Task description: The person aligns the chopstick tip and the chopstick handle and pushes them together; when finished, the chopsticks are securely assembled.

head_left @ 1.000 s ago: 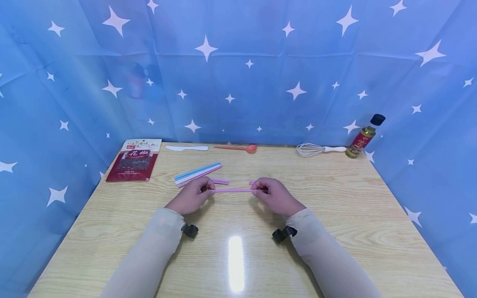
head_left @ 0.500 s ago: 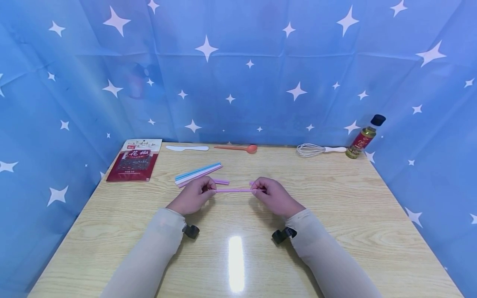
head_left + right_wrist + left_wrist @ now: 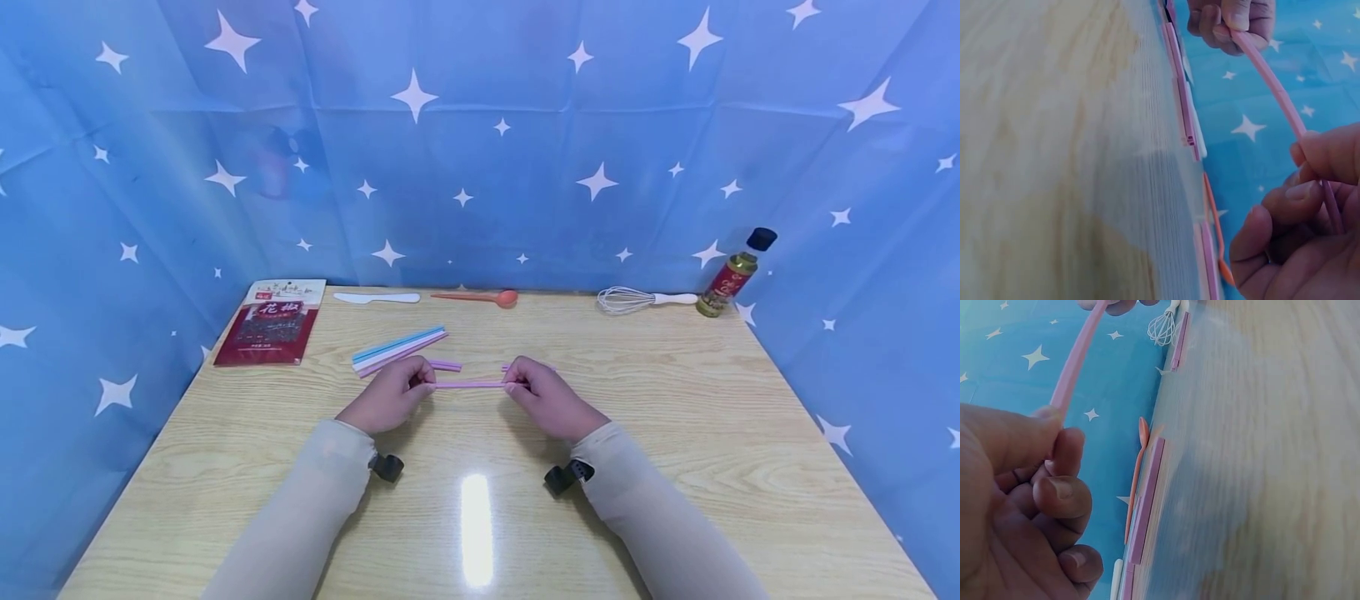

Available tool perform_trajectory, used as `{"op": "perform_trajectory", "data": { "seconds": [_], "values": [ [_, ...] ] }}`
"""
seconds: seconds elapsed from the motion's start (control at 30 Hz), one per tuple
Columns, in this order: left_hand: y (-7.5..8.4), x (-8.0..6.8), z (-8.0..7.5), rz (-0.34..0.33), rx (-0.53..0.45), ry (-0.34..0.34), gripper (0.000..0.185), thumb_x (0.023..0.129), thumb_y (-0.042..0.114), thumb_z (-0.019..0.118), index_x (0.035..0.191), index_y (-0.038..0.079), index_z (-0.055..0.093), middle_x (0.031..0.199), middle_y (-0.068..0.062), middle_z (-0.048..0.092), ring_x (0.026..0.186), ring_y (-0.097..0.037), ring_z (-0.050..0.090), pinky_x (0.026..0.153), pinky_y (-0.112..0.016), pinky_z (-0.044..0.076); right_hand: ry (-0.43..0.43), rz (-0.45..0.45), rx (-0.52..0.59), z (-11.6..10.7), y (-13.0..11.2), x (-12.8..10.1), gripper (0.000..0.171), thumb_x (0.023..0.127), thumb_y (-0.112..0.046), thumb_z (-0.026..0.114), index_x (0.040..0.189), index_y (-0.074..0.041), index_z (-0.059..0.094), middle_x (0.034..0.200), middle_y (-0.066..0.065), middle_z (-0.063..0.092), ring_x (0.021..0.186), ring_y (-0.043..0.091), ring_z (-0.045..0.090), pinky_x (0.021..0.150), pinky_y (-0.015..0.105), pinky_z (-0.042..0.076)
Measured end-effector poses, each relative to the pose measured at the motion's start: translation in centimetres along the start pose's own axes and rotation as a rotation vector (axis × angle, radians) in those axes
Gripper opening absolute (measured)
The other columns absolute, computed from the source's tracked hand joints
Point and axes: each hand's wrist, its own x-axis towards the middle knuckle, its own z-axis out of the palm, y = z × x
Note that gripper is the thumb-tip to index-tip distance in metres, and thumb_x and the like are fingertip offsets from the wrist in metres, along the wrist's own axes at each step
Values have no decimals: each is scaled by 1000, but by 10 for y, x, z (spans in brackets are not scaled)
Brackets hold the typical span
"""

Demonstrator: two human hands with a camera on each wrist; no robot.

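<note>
Above a wood-grain table (image 3: 675, 467), holds a pink stick (image 3: 469, 385) crosswise between two hands, pinching one side between thumb and curled fingers of the left hand (image 3: 390, 393) and the other in a matching grip of the right hand (image 3: 550, 400). Has purple sticks (image 3: 446, 367) and a row of blue, white and pink sticks (image 3: 400, 348) lying just beyond on the tabletop. Faces, along the rear, a red packet (image 3: 270, 327), white knife (image 3: 386, 297), orange spoon (image 3: 506, 298), whisk (image 3: 660, 300) and bottle (image 3: 726, 285).
</note>
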Motion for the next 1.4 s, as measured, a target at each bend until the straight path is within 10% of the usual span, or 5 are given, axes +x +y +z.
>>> {"op": "perform_trajectory", "data": {
  "seconds": [0.47, 0.73, 0.97, 1.2, 1.4],
  "values": [
    [-4, 4, -6, -58, 31, 19, 4, 106, 16, 64, 103, 15, 64, 91, -3, 60, 83, -19, 54, 72, -32, 47, 109, 138, 48, -7, 9, 0, 4, 104, -13, 66, 101, -11, 68, 105, 8, 68, 86, 16, 55, 73, 28, 45],
    [-22, -1, -31, -165, 70, 193, 8, 108, 14, 60, 106, 8, 64, 95, -9, 62, 82, -22, 53, 75, -36, 46, 145, 178, 66, -10, 13, 1, 18, 107, -21, 64, 113, -5, 70, 85, 3, 58, 75, 20, 50, 66, 29, 43],
    [-31, -4, -41, -348, 170, 302, 13, 108, 19, 57, 108, 7, 63, 105, -14, 66, 92, -31, 59, 90, -52, 43, 115, 166, 72, -9, 16, 2, 19, 107, -21, 63, 112, -4, 71, 110, 12, 71, 80, 20, 51, 71, 29, 44],
    [-33, -6, -44, -456, 302, 311, 16, 106, 20, 54, 102, 8, 65, 105, -13, 68, 99, -34, 61, 100, -65, 34, 96, 173, 90, -6, 18, 2, 16, 107, -19, 63, 109, -5, 70, 134, 15, 70, 88, 20, 54, 75, 29, 45],
    [-29, -9, -45, -498, 373, 271, 17, 104, 20, 57, 102, 6, 67, 108, -15, 70, 98, -34, 63, 95, -63, 37, 91, 181, 100, -5, 16, 2, 14, 106, -18, 65, 107, -6, 70, 117, 13, 71, 87, 20, 53, 75, 28, 44]
  ]
}}
